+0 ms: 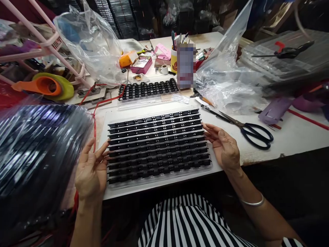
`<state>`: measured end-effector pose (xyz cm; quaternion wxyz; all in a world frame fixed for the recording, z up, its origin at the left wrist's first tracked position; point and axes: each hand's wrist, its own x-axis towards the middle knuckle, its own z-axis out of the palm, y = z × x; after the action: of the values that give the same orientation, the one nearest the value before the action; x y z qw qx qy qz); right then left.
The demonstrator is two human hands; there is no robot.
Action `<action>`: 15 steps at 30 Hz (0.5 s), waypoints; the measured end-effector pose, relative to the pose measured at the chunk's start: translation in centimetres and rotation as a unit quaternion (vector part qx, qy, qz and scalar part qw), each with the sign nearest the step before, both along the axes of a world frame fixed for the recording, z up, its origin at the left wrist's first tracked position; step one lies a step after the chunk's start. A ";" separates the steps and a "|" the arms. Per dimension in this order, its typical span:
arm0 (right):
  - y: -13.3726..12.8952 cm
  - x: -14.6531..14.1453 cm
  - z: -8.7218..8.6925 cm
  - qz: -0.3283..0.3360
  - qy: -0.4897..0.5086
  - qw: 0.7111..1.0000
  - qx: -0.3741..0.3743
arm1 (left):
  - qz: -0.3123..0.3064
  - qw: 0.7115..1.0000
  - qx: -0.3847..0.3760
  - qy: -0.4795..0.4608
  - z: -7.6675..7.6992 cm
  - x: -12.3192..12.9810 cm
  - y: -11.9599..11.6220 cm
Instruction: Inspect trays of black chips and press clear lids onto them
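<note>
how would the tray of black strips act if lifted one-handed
The clear tray may flex, since its walls look thin. The black strips lie in open rows, so they could slide if it tilts. Wide and low, it's unlikely to roll.

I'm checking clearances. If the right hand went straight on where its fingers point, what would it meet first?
The right hand would likely meet the right edge of the clear tray of black strips; depth is unclear, it may already touch.
</note>
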<state>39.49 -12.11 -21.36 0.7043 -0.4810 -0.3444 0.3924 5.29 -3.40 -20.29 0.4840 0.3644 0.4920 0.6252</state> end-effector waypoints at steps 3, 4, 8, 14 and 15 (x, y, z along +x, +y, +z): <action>-0.1 0.0 0.0 0.005 -0.002 1.000 0.002 | 0.011 1.000 0.005 0.010 -0.1 0.0 0.1; -0.1 -0.1 0.0 0.008 -0.004 1.000 0.001 | 0.015 1.000 0.008 0.016 -0.1 0.0 0.1; -0.2 -0.1 0.1 0.018 -0.013 1.000 -0.002 | 0.031 0.998 0.021 0.042 -0.2 -0.1 0.2; -0.3 -0.1 0.3 0.021 -0.024 0.999 -0.008 | 0.033 0.998 0.022 0.050 -0.4 -0.2 0.3; -0.3 -0.1 0.3 0.022 -0.029 0.999 -0.009 | 0.034 0.998 0.022 0.053 -0.4 -0.2 0.3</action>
<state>39.43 -12.40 -21.06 0.6811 -0.4907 -0.3714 0.3967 5.06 -3.07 -20.73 0.4279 0.3901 0.5153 0.6317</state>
